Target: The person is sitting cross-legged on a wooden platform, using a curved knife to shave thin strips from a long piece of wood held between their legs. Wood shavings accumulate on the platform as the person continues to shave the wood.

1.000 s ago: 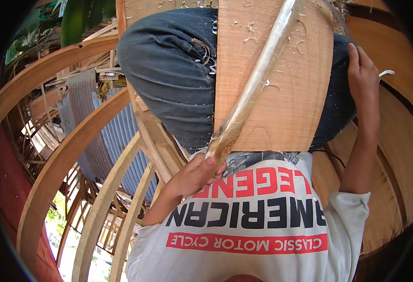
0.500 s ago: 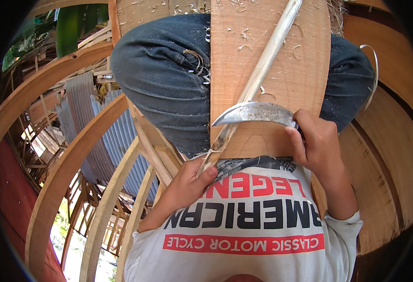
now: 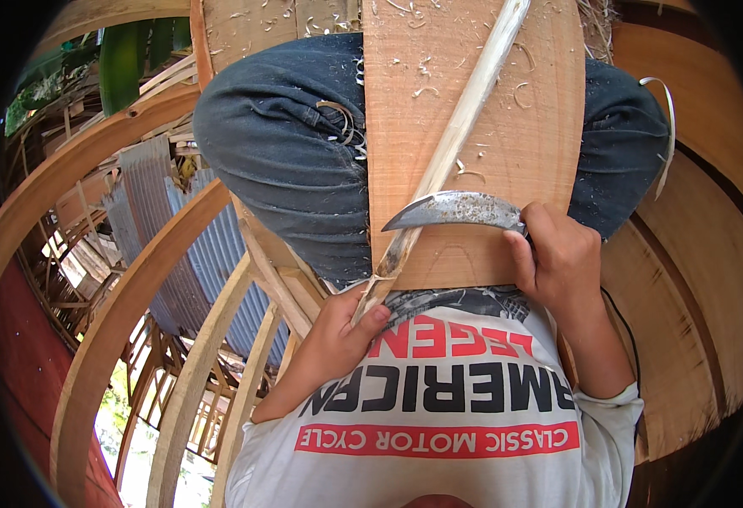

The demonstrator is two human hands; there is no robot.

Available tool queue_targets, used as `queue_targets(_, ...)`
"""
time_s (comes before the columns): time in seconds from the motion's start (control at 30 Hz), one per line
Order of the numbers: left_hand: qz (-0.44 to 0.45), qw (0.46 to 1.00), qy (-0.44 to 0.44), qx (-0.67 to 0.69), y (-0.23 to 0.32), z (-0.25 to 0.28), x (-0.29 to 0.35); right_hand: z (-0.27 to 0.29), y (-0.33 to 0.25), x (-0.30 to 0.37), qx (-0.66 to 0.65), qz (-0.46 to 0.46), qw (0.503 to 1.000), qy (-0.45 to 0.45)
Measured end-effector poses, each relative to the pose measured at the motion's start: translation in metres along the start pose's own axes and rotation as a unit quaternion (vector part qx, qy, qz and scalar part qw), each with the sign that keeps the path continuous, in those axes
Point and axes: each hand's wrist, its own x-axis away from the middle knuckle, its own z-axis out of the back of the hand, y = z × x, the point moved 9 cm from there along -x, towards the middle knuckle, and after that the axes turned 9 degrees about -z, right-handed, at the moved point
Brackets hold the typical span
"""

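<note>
A long, pale wooden stick (image 3: 460,127) slants across a wide board (image 3: 507,110) lying over my lap. My left hand (image 3: 346,330) is closed around the stick's near end, close to my shirt. A darker, rough patch shows on the stick just beyond that grip. In my right hand (image 3: 562,258) is a knife with a curved, rust-spotted blade (image 3: 456,210); its handle is mostly hidden by my fingers. The blade lies across the stick, its tip pointing left past it.
Thin wood shavings (image 3: 426,91) are scattered on the board and on my jeans (image 3: 287,152). Curved wooden ribs (image 3: 126,296) rise at the left, with corrugated metal sheets (image 3: 156,229) beyond them. Wide planks (image 3: 668,313) form the right side.
The board and stick have shifted slightly left in view. The blade stays across the stick at nearly the same place, and both hands keep their grips.
</note>
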Motion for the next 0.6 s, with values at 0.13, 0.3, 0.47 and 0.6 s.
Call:
queue_targets(0.13, -0.01, 1.0, 0.004, 0.013, 0.001, -0.002, -0.001, 0.002, 0.01, -0.006, 0.014, -0.013, 0.999, 0.035)
queue_targets(0.3, -0.003, 1.0, 0.001, 0.018, -0.004, -0.003, 0.001, 0.026, 0.048, -0.025, -0.011, -0.127, 0.985, 0.12)
queue_targets(0.47, -0.003, 1.0, -0.001, -0.003, -0.003, -0.001, 0.002, 0.056, 0.079, -0.033, -0.039, -0.191, 0.973, 0.123)
queue_targets(0.6, 0.003, 1.0, -0.004, -0.01, -0.007, -0.002, 0.0, 0.016, 0.004, -0.006, -0.065, -0.01, 0.998, 0.008)
